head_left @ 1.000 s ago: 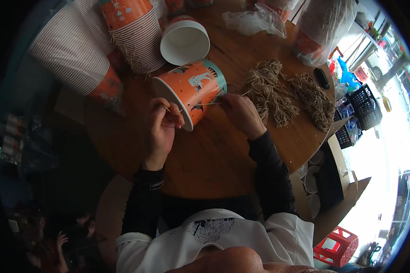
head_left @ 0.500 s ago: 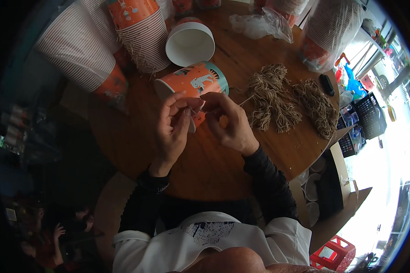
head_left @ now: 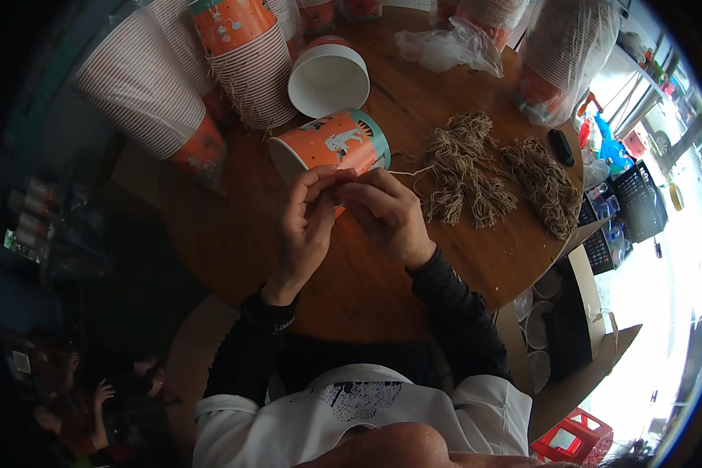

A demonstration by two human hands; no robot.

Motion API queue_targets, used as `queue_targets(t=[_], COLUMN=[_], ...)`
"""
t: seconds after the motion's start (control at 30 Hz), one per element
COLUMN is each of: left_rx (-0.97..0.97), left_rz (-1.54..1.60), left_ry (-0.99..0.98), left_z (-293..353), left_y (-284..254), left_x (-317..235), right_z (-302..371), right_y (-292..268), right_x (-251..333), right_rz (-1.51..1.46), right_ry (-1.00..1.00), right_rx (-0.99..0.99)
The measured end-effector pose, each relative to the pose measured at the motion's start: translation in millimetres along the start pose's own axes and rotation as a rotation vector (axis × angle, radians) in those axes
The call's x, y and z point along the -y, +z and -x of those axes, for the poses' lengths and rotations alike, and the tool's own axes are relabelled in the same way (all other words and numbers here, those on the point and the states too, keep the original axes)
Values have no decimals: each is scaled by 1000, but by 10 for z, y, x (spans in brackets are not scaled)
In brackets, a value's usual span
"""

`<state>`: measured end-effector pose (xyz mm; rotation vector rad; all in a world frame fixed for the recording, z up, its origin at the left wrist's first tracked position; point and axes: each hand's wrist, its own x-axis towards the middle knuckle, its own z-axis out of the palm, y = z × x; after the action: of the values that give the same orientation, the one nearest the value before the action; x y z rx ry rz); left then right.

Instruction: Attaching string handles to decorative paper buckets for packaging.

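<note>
At twelve o'clock from left hand (head_left: 306, 230) and right hand (head_left: 390, 214), both pinched shut, apparently on twine (head_left: 408, 172), lies an orange bucket (head_left: 331, 144), likely light, dentable; grip its rim.

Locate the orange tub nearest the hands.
In the head view, the orange tub lies upper centre, partly behind the left hand and right hand, left of the string bundles.

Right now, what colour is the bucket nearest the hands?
The bucket is mostly orange, with a green end band; head view.

orange cup (head_left: 312, 152), grey animal print (head_left: 346, 141), teal band (head_left: 377, 140); tan string (head_left: 472, 175); brown table (head_left: 351, 300)
</note>
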<state>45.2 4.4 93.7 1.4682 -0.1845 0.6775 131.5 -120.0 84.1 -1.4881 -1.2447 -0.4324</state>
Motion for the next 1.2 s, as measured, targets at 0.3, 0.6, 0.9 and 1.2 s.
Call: queue_targets(t=[0.3, 0.6, 0.9, 1.2], left_rx=[19, -184, -215, -2], left_rz=[-497, 21, -36, -554], left_ry=[111, -64, -74, 180], left_z=[68, -28, -186, -111], left_y=[-175, -178, -472, -239], left_x=[140, 16, -22, 120], right_z=[36, -17, -30, -93], right_y=[54, 37, -110, -140], right_x=[24, -64, -141, -8], right_rz=[-274, -408, 98, 66], right_ry=[316, 529, 293, 96], right_rx=[-93, -59, 103, 34])
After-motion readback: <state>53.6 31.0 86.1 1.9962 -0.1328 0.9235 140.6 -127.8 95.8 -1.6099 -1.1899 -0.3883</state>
